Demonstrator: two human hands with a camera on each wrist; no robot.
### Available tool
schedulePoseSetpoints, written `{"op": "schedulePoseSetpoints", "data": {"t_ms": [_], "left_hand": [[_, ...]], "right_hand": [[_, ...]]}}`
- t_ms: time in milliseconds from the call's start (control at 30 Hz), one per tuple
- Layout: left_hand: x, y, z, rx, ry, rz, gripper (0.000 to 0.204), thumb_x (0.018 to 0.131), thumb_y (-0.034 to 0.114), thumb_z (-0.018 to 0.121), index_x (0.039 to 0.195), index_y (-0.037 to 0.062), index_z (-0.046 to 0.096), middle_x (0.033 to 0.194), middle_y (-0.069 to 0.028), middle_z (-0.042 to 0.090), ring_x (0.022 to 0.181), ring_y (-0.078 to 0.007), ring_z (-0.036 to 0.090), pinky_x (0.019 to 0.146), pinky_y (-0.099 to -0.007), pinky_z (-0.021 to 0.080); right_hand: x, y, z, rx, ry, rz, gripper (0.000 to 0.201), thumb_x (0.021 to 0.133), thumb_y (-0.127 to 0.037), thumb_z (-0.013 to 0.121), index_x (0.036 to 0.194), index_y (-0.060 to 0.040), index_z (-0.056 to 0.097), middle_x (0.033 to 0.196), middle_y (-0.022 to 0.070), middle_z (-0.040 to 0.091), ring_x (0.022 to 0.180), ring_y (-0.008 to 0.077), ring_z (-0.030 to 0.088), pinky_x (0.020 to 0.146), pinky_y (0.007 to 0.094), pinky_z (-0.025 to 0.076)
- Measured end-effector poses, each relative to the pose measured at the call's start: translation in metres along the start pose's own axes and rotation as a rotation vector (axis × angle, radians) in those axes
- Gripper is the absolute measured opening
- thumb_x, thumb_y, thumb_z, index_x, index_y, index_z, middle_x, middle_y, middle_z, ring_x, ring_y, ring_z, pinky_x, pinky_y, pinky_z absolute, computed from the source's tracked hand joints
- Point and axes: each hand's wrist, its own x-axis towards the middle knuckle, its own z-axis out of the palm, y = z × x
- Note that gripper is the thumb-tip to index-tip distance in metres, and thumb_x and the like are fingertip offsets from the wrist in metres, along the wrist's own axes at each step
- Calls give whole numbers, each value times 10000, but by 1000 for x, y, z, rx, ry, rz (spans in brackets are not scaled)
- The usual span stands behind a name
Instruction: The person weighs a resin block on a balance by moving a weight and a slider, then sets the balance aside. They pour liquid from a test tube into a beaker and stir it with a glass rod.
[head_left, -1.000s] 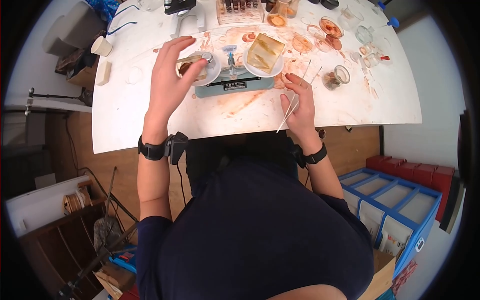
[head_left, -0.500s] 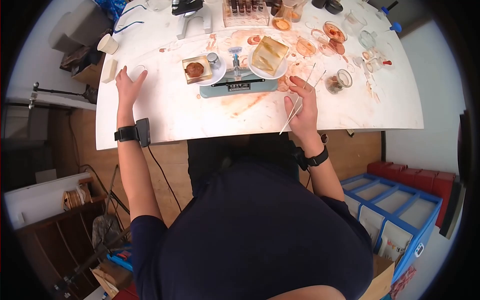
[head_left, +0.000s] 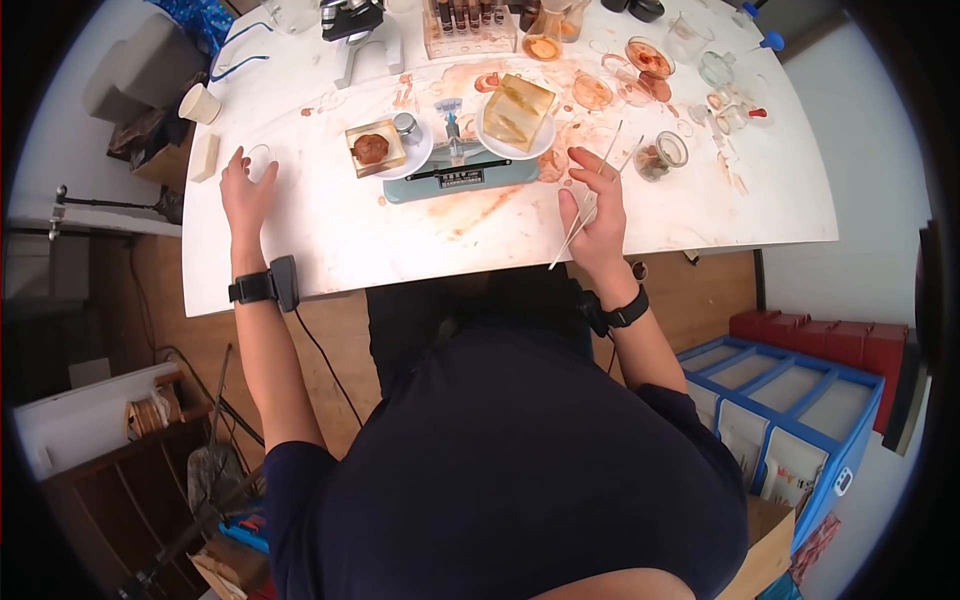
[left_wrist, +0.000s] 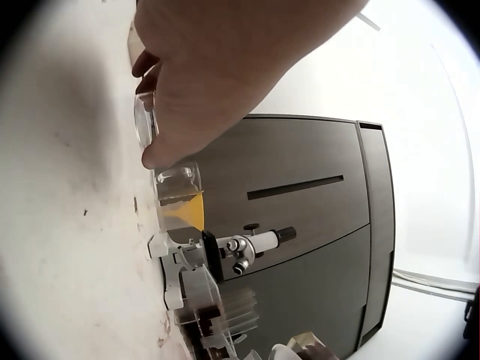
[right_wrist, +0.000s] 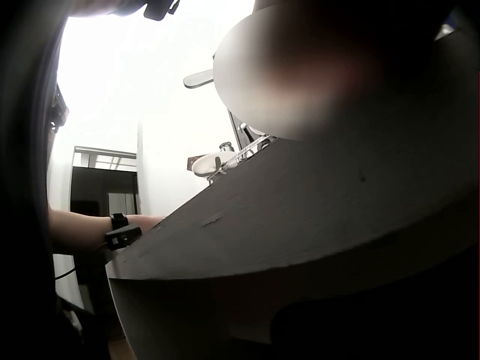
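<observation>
My left hand (head_left: 247, 195) is low at the table's left, its thumb and fingers around the rim of a small clear dish (left_wrist: 144, 124). My right hand (head_left: 600, 220) holds long, thin tweezers (head_left: 564, 246), their two tips spread forward. Ahead stands a teal pan balance (head_left: 420, 190). The left pan (head_left: 424, 150) bears a metal cylinder weight (head_left: 407, 127) and a clear block with a brown lump inside (head_left: 371, 149). A yellowish clear block (head_left: 517, 110) sits on the right pan. In the right wrist view, a dark blur covers the upper right.
A white block (head_left: 204, 157) and paper cup (head_left: 200, 103) stand left of the dish. A microscope (head_left: 352, 22) and tube rack (head_left: 470, 42) are at the back. A glass jar (head_left: 661, 157) and stained petri dishes (head_left: 650, 57) lie to the right.
My left hand has moved left from the block on the left pan to the clear dish, and its thumb and fingers have drawn closer around it. The right hand keeps the tweezers nearly still.
</observation>
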Motion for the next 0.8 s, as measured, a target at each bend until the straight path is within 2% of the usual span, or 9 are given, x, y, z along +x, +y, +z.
{"op": "schedulePoseSetpoints", "data": {"t_ms": [100, 200, 333, 400, 467, 500, 600, 633, 800], "left_hand": [[-10, 41, -33, -109, 107, 108, 765, 803, 282, 826, 1430, -21, 510, 1229, -170, 632, 1094, -261, 613, 959, -380, 486], [-31, 120, -80, -128, 179, 232, 746, 796, 268, 839, 1416, -7, 528, 1183, -142, 622, 1053, -240, 600, 915, -380, 494], [-60, 190, -111, -226, 152, 453, 703, 752, 227, 869, 1355, 19, 572, 1161, -127, 601, 1037, -241, 590, 885, -369, 500], [-69, 210, -113, -266, 128, 584, 676, 725, 206, 880, 1310, 25, 594, 1161, -130, 595, 1029, -251, 590, 881, -365, 504], [-78, 226, -109, -313, 74, 633, 642, 696, 183, 889, 1254, 25, 613, 1159, -133, 584, 1016, -273, 588, 871, -376, 512], [-81, 233, -107, -330, 31, 639, 631, 678, 178, 896, 1227, 33, 621, 1147, -132, 576, 1014, -287, 587, 868, -385, 518], [-90, 246, -98, -400, -81, 647, 661, 657, 145, 889, 1253, 50, 621, 1165, -112, 572, 1016, -258, 580, 870, -355, 497], [-91, 249, -95, -388, -74, 687, 660, 650, 143, 892, 1247, 56, 623, 1162, -123, 562, 1027, -286, 581, 889, -370, 509], [-94, 273, -84, -383, -83, 765, 639, 660, 141, 883, 1244, 85, 631, 1166, -129, 565, 1046, -304, 587, 881, -381, 514]], "right_hand": [[13, -3, 0, 64, 65, -32, 340, 872, -12, 710, 1174, -32, 556, 1304, 231, 611, 1249, 375, 567, 1037, 455, 460], [38, -12, 1, 111, 79, -61, 425, 866, -52, 748, 1223, -40, 519, 1360, 246, 572, 1289, 375, 542, 1065, 453, 439], [67, -21, 11, 38, 48, -107, 561, 808, -117, 827, 1264, -50, 508, 1400, 241, 535, 1280, 374, 539, 1063, 455, 441], [76, -24, 16, -34, 26, -117, 591, 783, -124, 847, 1265, -48, 515, 1375, 240, 551, 1257, 376, 552, 1044, 448, 459], [80, -24, 22, -52, 13, -106, 583, 762, -118, 858, 1243, -46, 535, 1335, 231, 581, 1221, 371, 576, 1009, 434, 484], [81, -23, 25, -63, 7, -98, 580, 752, -114, 863, 1232, -46, 545, 1314, 227, 596, 1203, 369, 589, 992, 428, 497], [82, -22, 27, -19, -13, -94, 534, 742, -87, 859, 1190, -42, 574, 1259, 212, 633, 1151, 361, 622, 949, 410, 523], [83, -24, 27, -20, 4, -101, 522, 744, -81, 858, 1184, -42, 578, 1254, 207, 638, 1139, 354, 629, 944, 406, 526], [86, -28, 18, 52, 131, -75, 490, 760, -64, 856, 1169, -34, 587, 1256, 197, 643, 1121, 326, 648, 930, 391, 534]]}}
